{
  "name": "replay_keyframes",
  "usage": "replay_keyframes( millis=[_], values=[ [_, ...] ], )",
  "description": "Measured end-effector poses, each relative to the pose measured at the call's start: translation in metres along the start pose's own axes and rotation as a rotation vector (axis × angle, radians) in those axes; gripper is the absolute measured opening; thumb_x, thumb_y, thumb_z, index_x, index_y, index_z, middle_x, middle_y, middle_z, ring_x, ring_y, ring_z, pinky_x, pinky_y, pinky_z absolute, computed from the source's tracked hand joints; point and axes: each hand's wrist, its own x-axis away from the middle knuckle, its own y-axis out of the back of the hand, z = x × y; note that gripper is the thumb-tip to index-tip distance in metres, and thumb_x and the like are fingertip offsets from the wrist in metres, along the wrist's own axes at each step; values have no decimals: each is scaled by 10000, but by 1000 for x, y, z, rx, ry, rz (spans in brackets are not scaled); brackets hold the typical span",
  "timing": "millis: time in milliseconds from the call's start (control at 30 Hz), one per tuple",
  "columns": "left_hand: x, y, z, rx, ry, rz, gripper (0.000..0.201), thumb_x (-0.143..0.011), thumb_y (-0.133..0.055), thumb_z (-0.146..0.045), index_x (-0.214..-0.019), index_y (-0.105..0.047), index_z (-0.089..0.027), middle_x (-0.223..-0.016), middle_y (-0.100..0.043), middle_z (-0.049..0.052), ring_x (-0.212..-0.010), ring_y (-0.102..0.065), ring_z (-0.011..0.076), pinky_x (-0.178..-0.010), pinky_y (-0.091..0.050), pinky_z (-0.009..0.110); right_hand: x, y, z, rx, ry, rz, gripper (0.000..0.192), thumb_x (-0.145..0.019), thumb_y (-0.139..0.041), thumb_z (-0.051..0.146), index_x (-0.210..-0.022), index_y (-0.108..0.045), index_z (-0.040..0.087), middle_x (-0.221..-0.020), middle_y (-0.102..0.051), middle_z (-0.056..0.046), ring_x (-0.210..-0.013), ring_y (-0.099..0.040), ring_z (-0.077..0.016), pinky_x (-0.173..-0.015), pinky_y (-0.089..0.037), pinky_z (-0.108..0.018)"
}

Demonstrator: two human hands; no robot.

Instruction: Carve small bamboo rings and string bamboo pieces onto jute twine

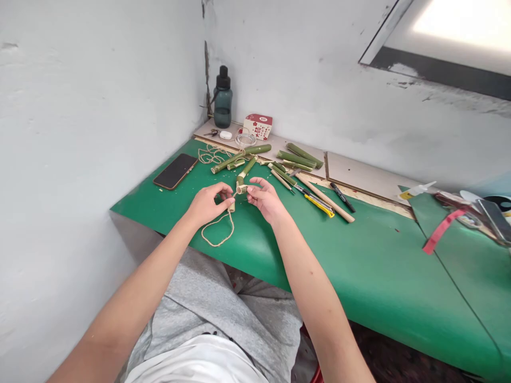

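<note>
My left hand (212, 204) is closed in a pinch on thin jute twine (217, 244), and a loop of the twine droops onto the green mat below it. Between my hands, short green bamboo pieces (240, 181) meet at a joint, with pale cut ends showing. My right hand (264, 200) is at the right side of this joint, thumb and index finger pinched together and the other fingers curled. What lies between those right fingertips is too small to make out. A longer bamboo stick (248, 167) runs from the joint toward the back.
Behind lie a bamboo tube (255, 151), more bamboo (303, 154) and a twine tangle (213, 154). A phone (175, 171) is left. Rightward are a yellow utility knife (319, 205), wooden handle (327, 198) and marker (342, 197). A bottle (222, 101) and box (258, 126) stand at the wall.
</note>
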Motion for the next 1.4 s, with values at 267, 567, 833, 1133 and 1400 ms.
replay_keyframes(
  millis=[267, 567, 833, 1133, 1400],
  values=[
    [-2, -1, 2, 21, -8, -1, 125, -890, -698, -221, -998, -761, -232, -900, -767, 3, -826, -702, 178, -761, -506, 319, 1, -3, -1, 56, 10, 16, 466, -554, -959, 313, -956, -746, 213, -796, -721, 30, -711, -615, -97, -742, -512, -267],
    [-3, 0, 3, 31, -49, -77, 120, -938, -683, -232, -1002, -785, -241, -890, -729, 3, -813, -672, 165, -689, -452, 301, -5, 0, -8, 52, 20, -7, 481, -510, -1001, 369, -911, -792, 206, -889, -778, -20, -855, -693, -146, -955, -568, -360],
    [-3, 0, 0, 14, -3, -108, 79, -910, -716, -259, -955, -777, -237, -871, -757, 4, -779, -672, 176, -721, -487, 317, -5, -1, -10, 65, 32, -22, 463, -501, -1010, 369, -878, -804, 197, -883, -774, -25, -846, -705, -150, -932, -597, -363],
    [-2, -3, 0, -91, -12, -80, 79, -934, -687, -258, -956, -757, -228, -891, -768, 9, -809, -691, 186, -766, -504, 322, -4, -5, -11, 53, 56, -46, 496, -523, -985, 281, -971, -784, 208, -850, -702, 12, -811, -681, -128, -877, -612, -344],
    [0, -2, -2, -85, -84, -33, 105, -962, -676, -287, -962, -765, -232, -919, -756, 18, -851, -690, 194, -775, -503, 319, -3, -8, -11, 7, 40, -84, 497, -522, -981, 262, -966, -770, 194, -885, -757, -13, -831, -713, -140, -851, -613, -317]
  ],
)
